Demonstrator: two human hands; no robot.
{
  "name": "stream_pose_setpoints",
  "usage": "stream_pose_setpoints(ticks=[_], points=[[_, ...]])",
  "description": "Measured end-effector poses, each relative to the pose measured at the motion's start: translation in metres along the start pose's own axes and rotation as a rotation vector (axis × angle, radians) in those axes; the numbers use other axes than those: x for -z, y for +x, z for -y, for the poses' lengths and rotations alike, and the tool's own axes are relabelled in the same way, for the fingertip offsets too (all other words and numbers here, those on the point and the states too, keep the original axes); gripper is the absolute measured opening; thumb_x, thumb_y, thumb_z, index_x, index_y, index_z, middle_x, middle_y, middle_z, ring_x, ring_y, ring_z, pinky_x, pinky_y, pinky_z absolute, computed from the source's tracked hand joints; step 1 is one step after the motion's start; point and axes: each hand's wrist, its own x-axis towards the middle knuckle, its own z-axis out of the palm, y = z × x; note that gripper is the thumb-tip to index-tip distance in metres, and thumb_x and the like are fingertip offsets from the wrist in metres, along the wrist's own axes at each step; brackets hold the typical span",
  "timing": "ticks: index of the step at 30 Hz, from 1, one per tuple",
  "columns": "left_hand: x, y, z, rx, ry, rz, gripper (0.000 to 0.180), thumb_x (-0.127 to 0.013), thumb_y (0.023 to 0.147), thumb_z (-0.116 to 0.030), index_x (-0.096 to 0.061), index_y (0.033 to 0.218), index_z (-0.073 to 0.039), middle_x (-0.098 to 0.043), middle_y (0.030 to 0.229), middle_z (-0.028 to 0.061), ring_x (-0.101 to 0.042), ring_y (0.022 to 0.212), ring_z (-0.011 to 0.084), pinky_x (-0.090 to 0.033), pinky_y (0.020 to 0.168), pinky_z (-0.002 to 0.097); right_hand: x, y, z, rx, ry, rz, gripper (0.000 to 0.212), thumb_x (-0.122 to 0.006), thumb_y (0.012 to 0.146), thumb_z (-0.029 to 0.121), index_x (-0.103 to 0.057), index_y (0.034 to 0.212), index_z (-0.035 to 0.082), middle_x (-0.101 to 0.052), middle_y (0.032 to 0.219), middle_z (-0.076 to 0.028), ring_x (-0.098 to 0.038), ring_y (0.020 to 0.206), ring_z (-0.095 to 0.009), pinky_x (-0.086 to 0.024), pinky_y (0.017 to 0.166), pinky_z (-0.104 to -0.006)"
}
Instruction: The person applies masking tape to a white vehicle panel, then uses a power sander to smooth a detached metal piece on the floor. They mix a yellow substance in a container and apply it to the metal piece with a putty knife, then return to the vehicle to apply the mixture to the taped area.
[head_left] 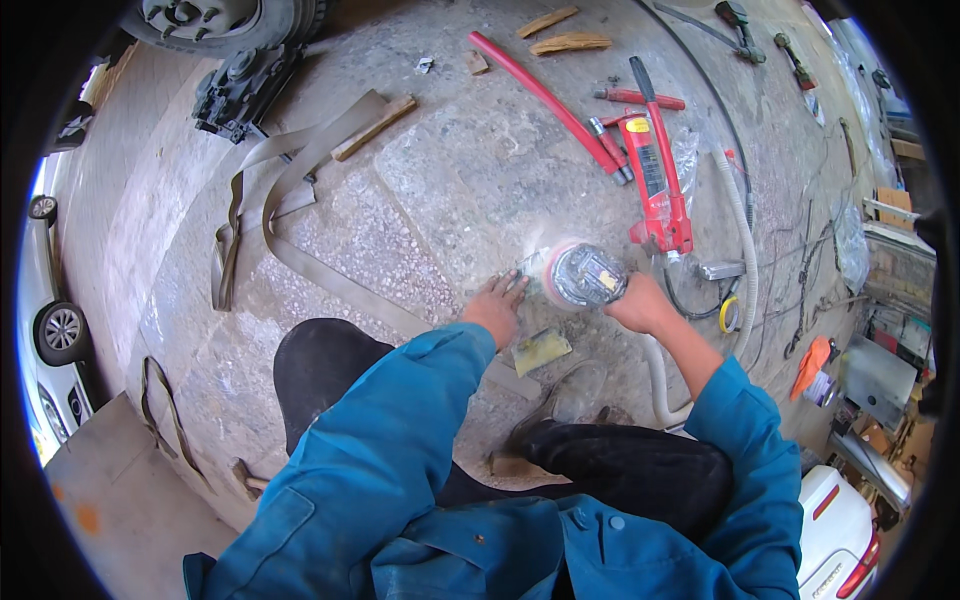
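Observation:
My right hand (pixel 637 303) is closed around the rear of a round, dusty power sander (pixel 588 275), whose pad edge shows pinkish. The sander is tilted over a small pale, dusty piece (pixel 533 263) on the floor; the spot under the pad is hidden. Fine white dust shows around it. Left of the sander, my left hand (pixel 497 305) lies low with its fingers stretched toward the pale piece, the fingertips at its edge. A yellowish, worn sheet (pixel 541 350) rests on the floor just below my left hand.
A red hydraulic pump (pixel 652 180) and red tubes (pixel 545 100) lie ahead. A pale hose (pixel 742 240) curves along the right. Grey webbing strap (pixel 330 280), a wooden strip (pixel 373 128) and a black mechanical part (pixel 245 90) lie to the left. Cars stand at both sides.

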Motion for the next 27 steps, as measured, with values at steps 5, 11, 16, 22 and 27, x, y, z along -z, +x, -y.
stream_pose_setpoints(ticks=[5,11,16,22,27], points=[[0.015,-0.008,-0.002,-0.002,0.046,0.039,0.062,-0.048,0.111,-0.018,-0.046,0.171,-0.003,-0.023,0.189,0.0103,-0.021,0.174,0.0317,-0.022,0.141,0.0478,0.005,0.007,0.008,-0.039,-0.028,-0.031,0.043,-0.073,0.081,0.026,-0.08,0.098,-0.013,-0.077,0.106,-0.038,-0.076,0.105,-0.053,-0.062,0.096,-0.0555],[0.007,-0.004,0.003,-0.015,-0.008,0.009,0.063,-0.05,0.111,-0.017,-0.045,0.172,-0.003,-0.023,0.189,0.01,-0.02,0.174,0.0319,-0.022,0.141,0.0477,-0.005,0.008,0.002,-0.05,-0.015,-0.026,0.041,-0.073,0.082,0.026,-0.081,0.098,-0.01,-0.076,0.102,-0.037,-0.076,0.104,-0.052,-0.062,0.096,-0.0558],[0.004,-0.004,0.003,-0.019,-0.026,-0.013,0.064,-0.05,0.11,-0.018,-0.045,0.173,-0.005,-0.022,0.189,0.0102,-0.019,0.175,0.0318,-0.021,0.141,0.0481,-0.02,-0.029,-0.015,-0.022,-0.028,-0.01,0.037,-0.077,0.082,0.028,-0.082,0.099,-0.005,-0.077,0.102,-0.035,-0.076,0.101,-0.051,-0.062,0.093,-0.0554],[0.004,-0.004,0.002,-0.008,-0.047,-0.012,0.065,-0.051,0.109,-0.017,-0.044,0.173,-0.005,-0.021,0.19,0.01,-0.019,0.175,0.0312,-0.021,0.141,0.0481,-0.033,-0.031,-0.035,-0.092,0.044,0.026,0.045,-0.083,0.082,0.034,-0.081,0.102,-0.007,-0.078,0.101,-0.034,-0.077,0.102,-0.051,-0.062,0.091,-0.0539],[0.008,-0.001,0.0,-0.007,-0.049,-0.003,0.065,-0.051,0.109,-0.016,-0.044,0.173,-0.004,-0.021,0.189,0.0108,-0.021,0.174,0.0315,-0.022,0.141,0.0479,-0.032,-0.029,-0.038,-0.139,0.085,0.009,0.047,-0.085,0.08,0.034,-0.081,0.102,-0.008,-0.078,0.102,-0.035,-0.077,0.104,-0.051,-0.062,0.092,-0.0533]])
